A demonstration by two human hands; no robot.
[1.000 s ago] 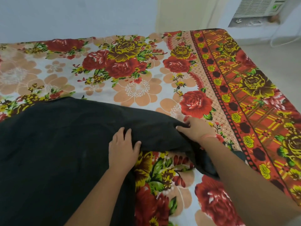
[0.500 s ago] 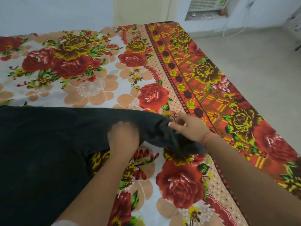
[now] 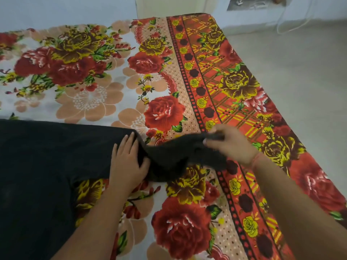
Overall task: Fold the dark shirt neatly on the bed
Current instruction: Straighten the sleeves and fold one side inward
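The dark shirt (image 3: pixel 47 162) lies spread over the left half of the bed (image 3: pixel 93 76), which has a floral cover. One sleeve (image 3: pixel 178 154) stretches out to the right. My left hand (image 3: pixel 127 162) presses flat on the shirt where the sleeve joins the body, fingers straight. My right hand (image 3: pixel 231 143) pinches the sleeve's end and holds it slightly lifted above the cover. The shirt's left part runs out of the frame.
The bed's right edge (image 3: pixel 309 147) with its red and yellow border drops to a bare grey floor (image 3: pixel 300 62). A pale wall (image 3: pixel 65 10) stands behind the bed, and a white cable (image 3: pixel 281 25) hangs at the far right.
My right hand has drawn the sleeve outward to the right and it now stretches straighter. My left hand went from bunched on the fabric to flat with fingers straight.
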